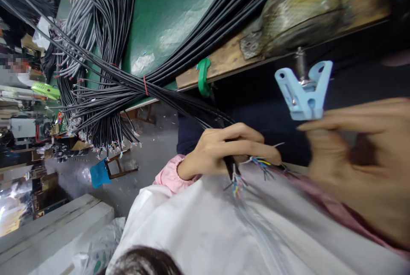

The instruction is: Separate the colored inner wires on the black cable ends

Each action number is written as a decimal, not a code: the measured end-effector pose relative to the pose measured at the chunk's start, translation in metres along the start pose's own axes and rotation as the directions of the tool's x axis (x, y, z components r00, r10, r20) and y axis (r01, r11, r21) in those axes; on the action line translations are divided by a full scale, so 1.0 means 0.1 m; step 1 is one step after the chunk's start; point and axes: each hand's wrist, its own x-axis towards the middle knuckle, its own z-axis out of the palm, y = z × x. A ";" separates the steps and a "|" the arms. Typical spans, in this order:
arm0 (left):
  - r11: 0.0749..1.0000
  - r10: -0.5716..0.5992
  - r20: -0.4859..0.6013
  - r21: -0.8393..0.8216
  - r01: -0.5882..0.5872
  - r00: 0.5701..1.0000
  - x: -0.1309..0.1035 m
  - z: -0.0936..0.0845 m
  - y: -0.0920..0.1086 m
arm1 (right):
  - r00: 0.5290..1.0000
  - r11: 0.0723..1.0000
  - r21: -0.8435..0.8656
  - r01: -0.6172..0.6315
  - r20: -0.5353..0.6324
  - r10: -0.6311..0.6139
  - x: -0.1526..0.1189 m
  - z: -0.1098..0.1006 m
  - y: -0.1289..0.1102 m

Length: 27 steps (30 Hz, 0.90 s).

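Observation:
Black cables (188,106) run down to my left hand (227,147), whose fingers wrap round them near their ends. Stripped, multicoloured wire ends (238,181) stick out below and to the right of those fingers. At the right, close to the camera, is my right hand (361,151), blurred, its thumb and forefinger brought together just under a light blue clip (307,95). Whether anything thin is pinched there cannot be made out. The clip hangs from a metal fitting at the edge of the bench. A red tie (145,85) goes round the cable bundle further up.
More black and grey cable bundles (112,23) lie on the green table (169,6). A green clamp (203,77) sits at the wooden edge (221,59), near a plastic-wrapped object (301,10). A blue stool (100,174) stands on the floor.

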 end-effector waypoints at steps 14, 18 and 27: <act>0.989 -0.123 0.033 -0.075 0.126 0.992 -0.01 -0.05 0.02 | 0.983 0.955 0.242 0.169 0.035 -0.183 0.10 0.01 0.12; 0.972 -0.228 0.036 -0.045 0.229 0.973 0.07 -0.11 0.09 | 0.970 0.952 0.300 -0.059 0.244 -0.017 0.18 -0.15 0.07; 0.983 -0.167 -0.185 -0.107 0.149 0.968 0.16 -0.04 0.15 | 0.968 0.900 0.361 -0.244 0.145 0.205 0.25 -0.09 0.06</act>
